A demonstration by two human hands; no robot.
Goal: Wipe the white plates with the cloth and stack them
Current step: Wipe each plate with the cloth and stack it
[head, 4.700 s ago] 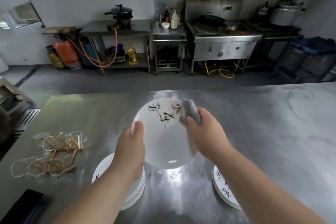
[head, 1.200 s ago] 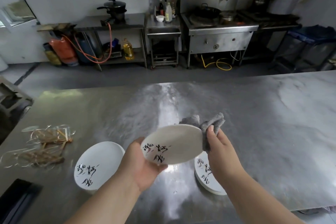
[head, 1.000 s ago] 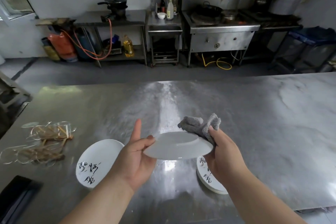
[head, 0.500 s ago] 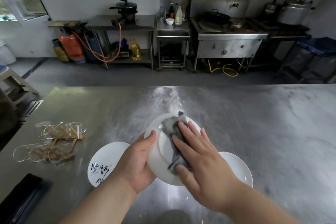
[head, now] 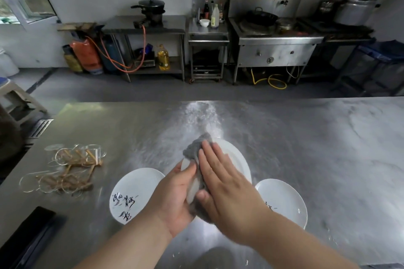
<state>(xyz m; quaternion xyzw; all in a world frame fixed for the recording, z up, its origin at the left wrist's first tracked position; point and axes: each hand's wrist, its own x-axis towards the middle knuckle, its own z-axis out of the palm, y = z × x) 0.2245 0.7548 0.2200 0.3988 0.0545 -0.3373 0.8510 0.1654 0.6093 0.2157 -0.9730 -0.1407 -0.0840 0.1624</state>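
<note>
My left hand (head: 175, 199) grips the near left rim of a white plate (head: 236, 159), tilted above the steel table (head: 317, 148). My right hand (head: 223, 183) lies flat, fingers straight, pressing a grey cloth (head: 194, 148) against the plate's upturned side. The cloth sticks out past my fingertips at the plate's far edge. A stack of white plates with black writing (head: 133, 192) sits on the table to the left of my hands. Another stack of white plates (head: 286, 199) sits to the right, partly hidden by my right forearm.
Clear glasses and wooden sticks (head: 65, 170) lie at the table's left. A dark flat object (head: 28, 240) sits at the near left corner. Beyond the table are a stove (head: 273, 35), steel shelves and a gas cylinder (head: 86, 54). A stool (head: 13, 98) stands far left.
The plate was turned over in my hands. My right hand went from holding the cloth bunched at the rim to lying flat on it; since half a second ago it has slid across the plate.
</note>
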